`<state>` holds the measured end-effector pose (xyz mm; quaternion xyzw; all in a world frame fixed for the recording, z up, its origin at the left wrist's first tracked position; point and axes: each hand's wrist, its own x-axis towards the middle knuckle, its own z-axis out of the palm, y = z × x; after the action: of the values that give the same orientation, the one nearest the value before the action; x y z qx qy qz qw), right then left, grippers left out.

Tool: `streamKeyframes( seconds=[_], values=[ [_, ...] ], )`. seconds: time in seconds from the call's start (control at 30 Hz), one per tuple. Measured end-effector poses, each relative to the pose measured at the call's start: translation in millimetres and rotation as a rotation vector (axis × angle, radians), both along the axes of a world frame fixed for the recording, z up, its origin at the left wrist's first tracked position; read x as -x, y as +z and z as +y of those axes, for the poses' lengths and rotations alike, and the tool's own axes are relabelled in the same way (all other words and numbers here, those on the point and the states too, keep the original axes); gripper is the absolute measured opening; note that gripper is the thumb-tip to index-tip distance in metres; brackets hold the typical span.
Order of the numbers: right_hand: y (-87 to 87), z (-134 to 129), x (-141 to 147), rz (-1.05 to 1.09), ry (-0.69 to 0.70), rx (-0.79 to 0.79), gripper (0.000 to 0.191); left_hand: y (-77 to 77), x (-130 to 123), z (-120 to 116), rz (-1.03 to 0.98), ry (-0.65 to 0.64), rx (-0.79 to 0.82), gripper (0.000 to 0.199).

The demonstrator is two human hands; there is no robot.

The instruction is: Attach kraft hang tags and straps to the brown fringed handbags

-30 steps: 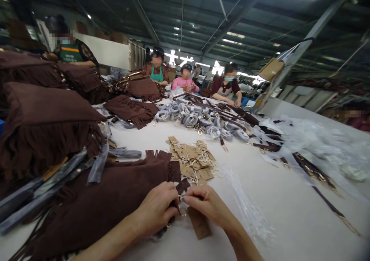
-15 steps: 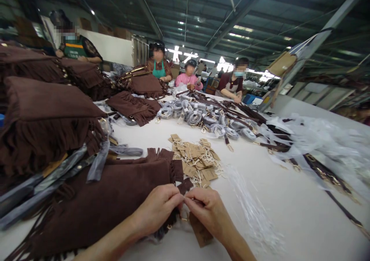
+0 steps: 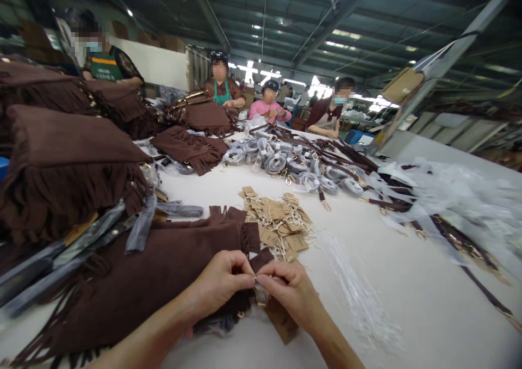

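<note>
My left hand [image 3: 228,279] and my right hand [image 3: 291,290] meet fingertip to fingertip, each in a pinch. What lies between the fingertips is too small to make out. Below my right hand hangs a brown cardboard tag [image 3: 282,321], partly covered by its fingers. Gold metal hardware [image 3: 261,298] and a bit of clear plastic show just under the fingertips. A dark brown fringed suede bag [image 3: 163,276] lies flat beneath my left forearm, its right end reaching to my hands.
A pile of cardboard tags with white strings [image 3: 281,219] lies beyond my hands. Clear plastic loop fasteners [image 3: 354,287] lie to the right. Wrapped straps [image 3: 277,162] and plastic film [image 3: 460,205] sit farther back. Stacked fringed bags [image 3: 73,162] fill the left. Several co-workers stand across the table.
My left hand has shifted slightly up and its fingers are more arched. The fingertips of both hands stay together, and the tag hangs almost where it was.
</note>
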<state>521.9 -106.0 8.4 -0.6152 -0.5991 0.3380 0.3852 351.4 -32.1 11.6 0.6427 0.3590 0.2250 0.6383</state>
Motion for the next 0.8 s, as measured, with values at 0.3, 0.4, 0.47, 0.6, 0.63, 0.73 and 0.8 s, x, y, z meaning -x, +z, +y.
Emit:
streamKeyframes(
  seconds=[0.3,0.4,0.47,0.6,0.63,0.73,0.8],
  values=[
    [-3.1,0.6,-11.8,-0.066,0.044,0.098,0.021,4.7,5.0,-5.0,0.197,-0.185,-0.427,0.02],
    [-4.7,0.6,-16.8,-0.081,0.037,0.135,0.021,2.8,4.3,-7.7,0.216,-0.202,-0.472,0.022],
    [-4.2,0.5,-16.5,-0.048,0.022,0.121,0.021,0.8,3.6,-9.8,0.23,-0.172,-0.491,0.021],
    [-0.5,0.5,-10.6,0.086,0.061,0.041,0.021,0.1,3.1,-13.1,0.31,-0.144,-0.501,0.017],
    [0.3,0.4,-9.3,0.104,0.09,0.049,0.021,0.5,3.1,-13.5,0.333,-0.142,-0.5,0.018],
    [1.7,0.1,-8.5,0.084,0.131,0.117,0.022,1.6,3.2,-14.0,0.383,-0.166,-0.521,0.015],
    [2.9,-0.6,-10.0,0.04,0.126,0.145,0.022,2.3,3.5,-13.8,0.403,-0.193,-0.537,0.012]
  ],
)
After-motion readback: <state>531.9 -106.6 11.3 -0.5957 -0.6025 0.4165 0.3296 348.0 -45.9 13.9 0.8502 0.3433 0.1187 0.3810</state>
